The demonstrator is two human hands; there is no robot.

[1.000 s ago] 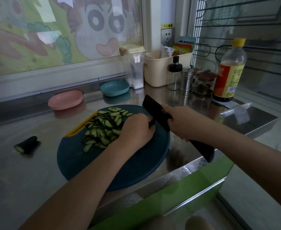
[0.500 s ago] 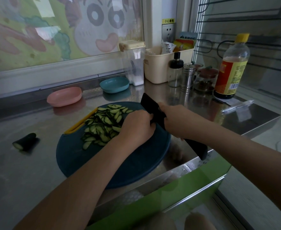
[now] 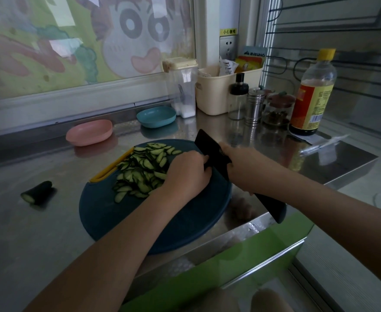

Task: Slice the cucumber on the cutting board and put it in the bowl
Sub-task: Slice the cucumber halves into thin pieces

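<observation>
Cucumber slices (image 3: 143,170) crowd far edge of cutting board (image 3: 122,212).

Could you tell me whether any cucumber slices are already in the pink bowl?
No, the pink bowl looks bare; the slices lie on the cutting board.

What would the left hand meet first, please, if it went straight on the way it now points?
Most likely the blade of the black knife, gripped by the right hand. It stands directly beyond the left hand. The gap looks very small, though depth is unclear.
</observation>
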